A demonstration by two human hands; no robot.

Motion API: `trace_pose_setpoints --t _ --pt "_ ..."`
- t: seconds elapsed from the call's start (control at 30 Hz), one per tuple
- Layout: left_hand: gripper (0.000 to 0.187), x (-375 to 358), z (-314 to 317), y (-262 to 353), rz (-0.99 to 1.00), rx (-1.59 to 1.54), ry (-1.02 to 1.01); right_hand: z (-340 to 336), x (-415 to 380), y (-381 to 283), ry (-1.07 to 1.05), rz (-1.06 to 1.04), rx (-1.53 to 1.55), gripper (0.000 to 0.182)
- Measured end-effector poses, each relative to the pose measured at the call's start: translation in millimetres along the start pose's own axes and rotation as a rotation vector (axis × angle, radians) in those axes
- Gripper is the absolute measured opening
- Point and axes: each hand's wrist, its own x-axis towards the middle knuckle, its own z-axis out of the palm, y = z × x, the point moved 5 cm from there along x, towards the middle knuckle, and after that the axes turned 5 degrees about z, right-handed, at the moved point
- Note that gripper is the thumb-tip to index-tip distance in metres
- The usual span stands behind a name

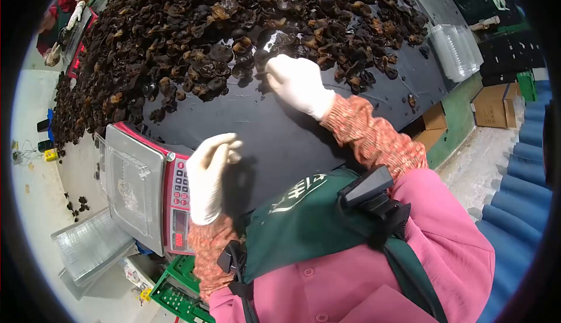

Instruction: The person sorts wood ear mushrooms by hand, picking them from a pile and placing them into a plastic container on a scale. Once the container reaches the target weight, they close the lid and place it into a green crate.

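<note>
A large heap of dark brown wood ear mushrooms [193,37] covers the far part of the black table [274,139]. At the heap's near edge, my white-gloved right hand [299,85] has its fingers drawn together on a wood ear mushroom [263,60]; its fingertips are partly hidden. My left hand [209,174], also gloved, hovers beside the scale with curved fingers apart and nothing in them. The red-and-silver scale [178,191] stands to the left, with a clear plastic box [135,186] on its platform.
Stacked clear plastic boxes [456,51] stand at the table's right edge, and more clear trays [90,244] lie at lower left. Green crates [181,291] sit below the scale. A cardboard box [494,106] rests at right. Another person's gloved hand [77,14] shows at upper left.
</note>
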Motion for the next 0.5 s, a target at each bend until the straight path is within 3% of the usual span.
trace_pose_setpoints --t 0.07,0.1,0.17,0.23,0.27,0.3,0.37,0.43,0.5 --pt "0.029 12.5 21.1 -35.3 -0.066 -0.215 -0.045 -29.6 -8.9 -4.3 0.001 0.151 0.269 0.014" --pt "0.032 15.4 31.8 -52.1 -0.084 -0.358 -0.066 -39.3 -15.3 -2.4 -0.183 0.404 0.47 0.011" --pt "0.049 18.4 59.0 -74.0 -0.208 -0.693 -0.157 -31.5 -37.0 12.9 -0.204 0.436 0.774 0.011" --pt "0.059 19.5 85.3 -71.3 -0.341 -1.006 -0.159 -37.2 -53.7 -7.0 -0.296 0.361 0.77 0.013" --pt "0.064 22.4 89.8 -71.3 -0.352 -1.08 -0.218 -36.1 -58.3 -17.3 -0.412 0.301 0.699 0.016" --pt "0.062 21.6 91.2 -69.2 -0.381 -1.087 -0.199 -39.2 -63.6 -23.6 -0.626 0.376 0.662 0.02" --pt "0.057 26.6 89.5 -68.0 -0.417 -1.087 -0.243 -24.6 -64.3 -9.8 -0.449 0.364 0.699 0.021" --pt "0.053 27.9 81.1 -81.0 -0.454 -1.069 -0.207 -38.8 -35.3 -11.5 -0.175 0.164 0.309 0.021" --pt "0.051 30.0 74.8 -91.6 -0.453 -1.06 -0.202 -29.3 -19.9 -10.8 -0.053 -0.059 -0.002 0.024"
